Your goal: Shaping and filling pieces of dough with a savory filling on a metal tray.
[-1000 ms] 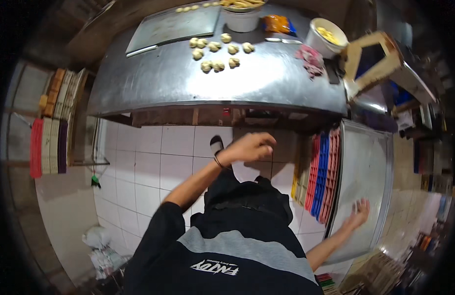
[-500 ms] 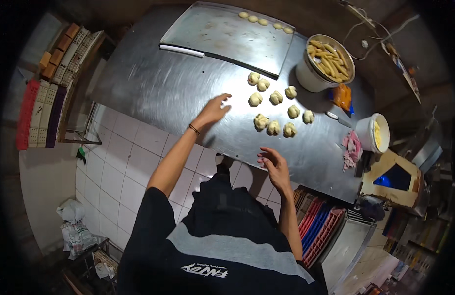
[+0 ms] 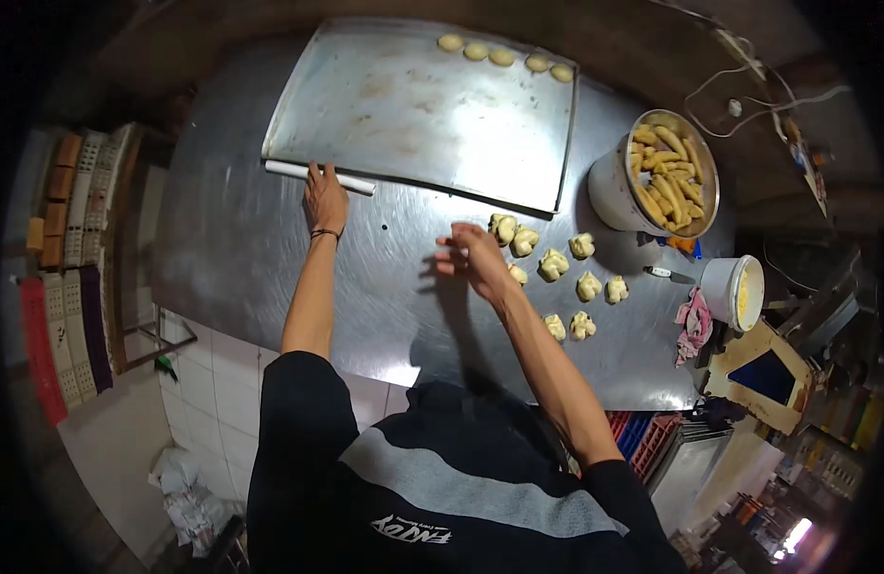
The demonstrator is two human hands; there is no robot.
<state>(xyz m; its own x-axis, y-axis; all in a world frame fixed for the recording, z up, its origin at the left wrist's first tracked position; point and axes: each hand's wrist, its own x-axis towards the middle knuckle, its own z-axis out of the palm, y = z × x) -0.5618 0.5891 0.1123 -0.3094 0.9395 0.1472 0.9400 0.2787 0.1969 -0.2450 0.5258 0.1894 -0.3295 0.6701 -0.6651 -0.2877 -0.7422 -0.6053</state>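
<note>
A white rod, like a rolling pin (image 3: 358, 184), lies along the near left edge of a large metal baking tray (image 3: 365, 124). My left hand (image 3: 325, 201) is on it, with the fingers curled over the rod. Further right, my right hand (image 3: 475, 256) hovers over the steel table with its fingers apart and nothing in them. Several knotted dough pieces (image 3: 554, 264) sit just right of this hand, and its wrist and forearm hide some of them. Along the tray's far edge rests a row of small round dough pieces (image 3: 501, 57).
A white bucket (image 3: 609, 191) topped with a metal bowl of peeled bananas (image 3: 666, 182) stands to the right. Nearby are a knife (image 3: 669, 275), a pink cloth (image 3: 693, 328) and a white tub (image 3: 733, 287) with yellow contents. The steel table (image 3: 231, 230) has its near edge by my body.
My left hand has moved left and away from me onto the white rod. My right hand has come forward over the table beside the knotted dough. The whole view has shifted.
</note>
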